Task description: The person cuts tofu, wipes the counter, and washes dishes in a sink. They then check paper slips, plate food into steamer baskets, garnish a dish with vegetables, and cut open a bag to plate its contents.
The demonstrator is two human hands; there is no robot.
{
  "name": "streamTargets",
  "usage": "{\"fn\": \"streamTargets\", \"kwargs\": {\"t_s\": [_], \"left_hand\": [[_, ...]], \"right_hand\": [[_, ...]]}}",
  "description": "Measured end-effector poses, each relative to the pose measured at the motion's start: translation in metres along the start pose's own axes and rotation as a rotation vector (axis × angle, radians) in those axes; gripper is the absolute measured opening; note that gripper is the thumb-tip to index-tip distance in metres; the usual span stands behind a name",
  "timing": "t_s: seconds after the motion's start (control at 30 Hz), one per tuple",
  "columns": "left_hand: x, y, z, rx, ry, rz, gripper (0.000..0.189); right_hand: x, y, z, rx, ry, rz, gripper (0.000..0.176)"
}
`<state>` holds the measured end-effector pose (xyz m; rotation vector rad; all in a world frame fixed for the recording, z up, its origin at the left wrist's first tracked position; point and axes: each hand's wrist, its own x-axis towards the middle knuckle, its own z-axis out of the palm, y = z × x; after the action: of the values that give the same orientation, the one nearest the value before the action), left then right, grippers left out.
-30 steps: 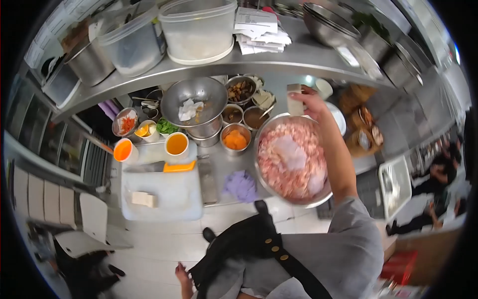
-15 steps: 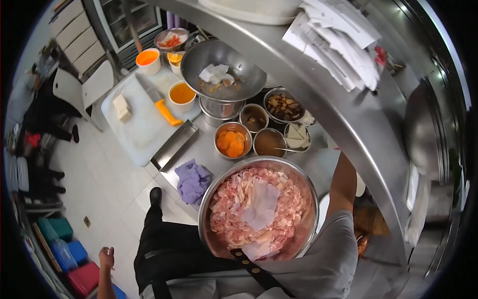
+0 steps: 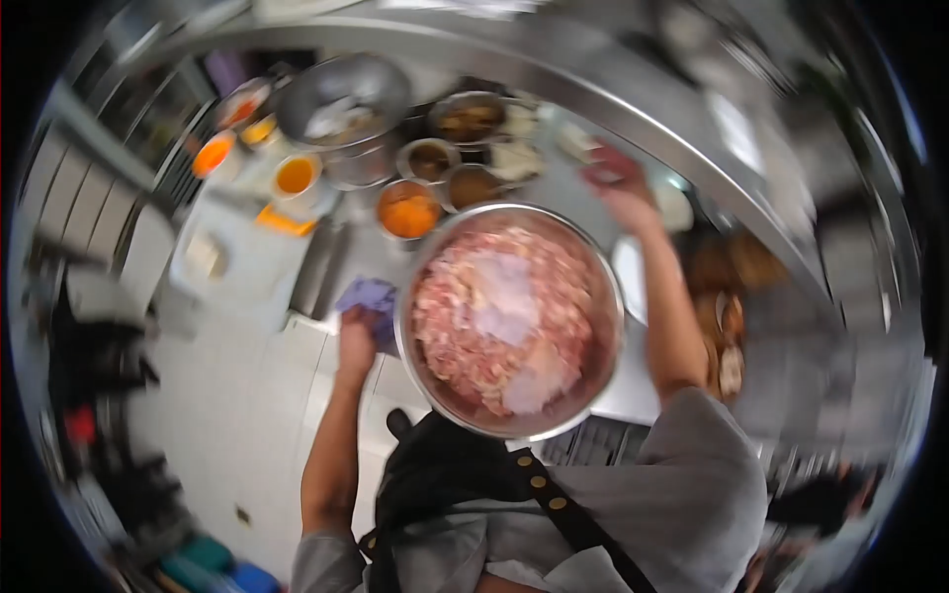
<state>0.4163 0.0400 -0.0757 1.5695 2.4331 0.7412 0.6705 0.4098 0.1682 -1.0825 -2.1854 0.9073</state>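
Note:
My left hand (image 3: 358,328) is at the counter's front edge, its fingers closed on a crumpled purple cloth (image 3: 371,295). Right of it stands a large steel bowl (image 3: 615,331) of raw, pale pink cut meat (image 3: 445,346), with whitish sheet-like pieces (image 3: 502,296) lying on top. My right hand (image 3: 621,188) reaches out beyond the bowl's right side, over the back of the counter under the shelf. It is smeared by motion and reddish near the fingers, so I cannot make out whether it holds anything.
Behind the bowl stand a tin of orange slices (image 3: 407,210), several tins of brown contents and a wide steel bowl (image 3: 346,84). A cutting board (image 3: 247,262) at left bears a white block (image 3: 205,255) and an orange-handled tool (image 3: 285,220). A steel shelf edge (image 3: 554,84) arches overhead.
My left hand has come up from low at the left onto the purple cloth. My right hand, hidden behind the shelf before, now shows. The view has shifted and blurred.

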Motion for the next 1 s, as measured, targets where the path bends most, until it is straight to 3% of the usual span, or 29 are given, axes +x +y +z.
{"fn": "streamTargets", "kwargs": {"t_s": [0.03,0.07,0.13,0.17,0.23,0.27,0.3,0.33,0.4,0.43,0.47,0.53,0.57,0.6,0.63,0.67,0.73,0.77,0.83,0.87,0.93,1.0], "left_hand": [[0.009,0.001,-0.020,-0.215,0.053,-0.043,0.049],[0.014,0.011,-0.050,-0.425,0.091,-0.107,0.048],[0.013,0.033,-0.087,-1.100,0.073,-0.174,0.047],[0.013,0.057,-0.101,-1.104,0.051,-0.145,0.047],[0.017,0.133,-0.124,-1.217,0.022,-0.028,0.042],[0.024,0.167,-0.136,-1.076,-0.179,0.110,0.044],[0.026,0.195,-0.143,-0.916,-0.099,0.288,0.047],[0.016,0.219,-0.171,-0.911,-0.077,0.284,0.047],[-0.012,0.252,-0.229,-0.550,0.289,0.395,0.048],[-0.025,0.237,-0.232,-0.571,0.287,0.287,0.048],[-0.042,0.210,-0.238,-0.596,0.292,0.177,0.048],[-0.086,0.159,-0.227,-0.718,0.297,-0.120,0.047],[-0.110,0.145,-0.219,-0.629,0.297,-0.289,0.044],[-0.137,0.135,-0.208,-0.542,0.293,-0.463,0.041],[-0.169,0.125,-0.196,-0.333,0.212,-0.479,0.038],[-0.196,0.119,-0.183,-0.124,0.119,-0.494,0.034],[-0.234,0.126,-0.163,-0.182,-0.012,-0.700,0.031],[-0.251,0.124,-0.145,-0.257,-0.012,-0.814,0.031],[-0.257,0.129,-0.116,-0.377,-0.021,-1.059,0.032],[-0.276,0.118,-0.089,-0.298,-0.056,-1.012,0.034],[-0.288,0.125,-0.060,-0.199,-0.240,-0.780,0.037],[-0.265,0.158,-0.053,-0.482,-0.334,-1.054,0.039]], "right_hand": [[-0.052,-0.030,0.006,0.033,0.021,-0.068,0.031],[-0.099,-0.059,0.018,0.409,-0.014,-0.096,0.032],[-0.162,-0.097,0.033,0.499,-0.181,0.068,0.032],[-0.181,-0.112,0.054,0.554,-0.129,0.055,0.032],[-0.197,-0.131,0.083,0.949,-0.287,0.114,0.033],[-0.195,-0.123,0.089,0.954,-0.289,0.108,0.033],[-0.182,-0.106,0.093,1.028,-0.179,0.103,0.031],[-0.165,-0.097,0.090,1.096,-0.080,0.099,0.028],[-0.131,-0.081,0.022,0.670,0.179,0.096,0.022],[-0.097,-0.039,0.007,0.707,0.270,0.156,0.018],[-0.067,-0.006,-0.017,0.473,0.316,0.096,0.028],[0.008,0.096,-0.029,-0.084,0.638,0.137,0.041],[0.030,0.127,-0.042,-0.200,0.509,0.045,0.046],[0.038,0.141,-0.043,-0.278,0.520,-0.093,0.051],[0.051,0.156,-0.044,-0.326,0.422,-0.055,0.058],[0.076,0.220,-0.026,-0.546,0.215,0.006,0.053],[0.124,0.340,0.007,-0.963,-0.233,-0.012,0.047],[0.116,0.336,0.021,-0.954,-0.258,-0.010,0.047],[0.079,0.284,0.033,-0.814,-0.375,-0.387,0.051],[0.050,0.265,0.024,-0.816,-0.404,-0.357,0.051],[0.017,0.228,0.009,-0.561,-0.270,-0.052,0.047],[0.003,0.243,0.028,-0.603,-0.303,-0.061,0.049]]}}
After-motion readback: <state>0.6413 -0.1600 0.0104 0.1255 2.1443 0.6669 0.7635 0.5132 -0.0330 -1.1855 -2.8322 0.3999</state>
